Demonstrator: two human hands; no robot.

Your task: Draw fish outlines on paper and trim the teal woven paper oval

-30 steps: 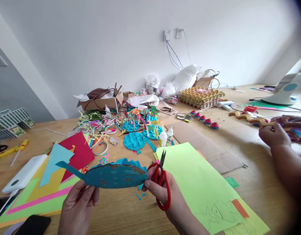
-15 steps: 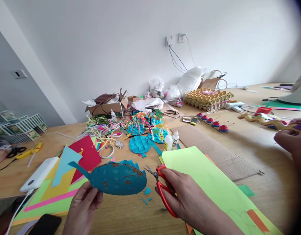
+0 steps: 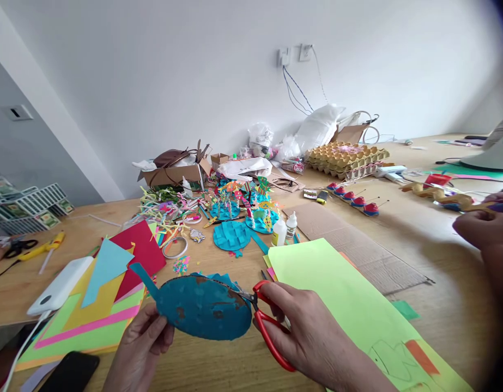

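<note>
Between thumb and fingers, my left hand (image 3: 143, 340) grips the lower left edge of a blue oval disc (image 3: 204, 313), its brown-patched face toward me. A blue strip sticks out at the disc's upper left, and blue paper folds show behind its top edge. My right hand (image 3: 302, 326) holds red-handled scissors (image 3: 267, 326), fingers in the loops. The blades meet the disc's upper right edge, their tips hidden there. Another blue disc with woven strips (image 3: 231, 236) lies on the table beyond, near two white glue bottles (image 3: 279, 232).
Light green paper (image 3: 328, 294) lies under and beyond my right forearm. Coloured sheets (image 3: 140, 250), a white power bank (image 3: 59, 286) and a black phone (image 3: 71, 373) are at the left. Cardboard (image 3: 353, 245) and egg trays (image 3: 345, 158) stand behind. Another person's hand (image 3: 480, 228) is at the right.
The blue disc has shifted slightly right and down. The scissors, apart from the disc before, now have their blades at its upper right edge. The whole view has shifted slightly.
</note>
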